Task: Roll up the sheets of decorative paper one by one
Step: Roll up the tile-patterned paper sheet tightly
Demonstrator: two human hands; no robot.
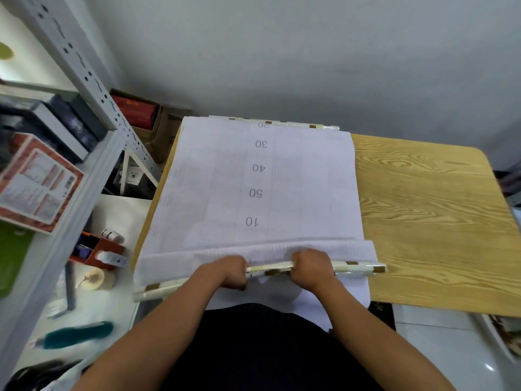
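Observation:
A sheet of decorative paper (253, 182) lies face down on the wooden table (428, 221), its white backing printed with numbers and grid lines. Its near end is curled into a thin roll (270, 271) with a cream and brown tile pattern, running from the table's left edge to about the middle. My left hand (232, 273) and my right hand (310, 268) both grip this roll near its centre, close together, fingers curled over it. The tile pattern also shows at the sheet's far edge (282, 123). More white paper hangs off the table's near edge toward my lap.
A grey metal shelf (93, 77) with boxes stands on the left. Below it sit a red holder with bottles (98, 252), a tape roll (94, 279) and a teal object (76, 334). Cardboard boxes (146, 117) lie behind the table. The table's right half shows bare wood.

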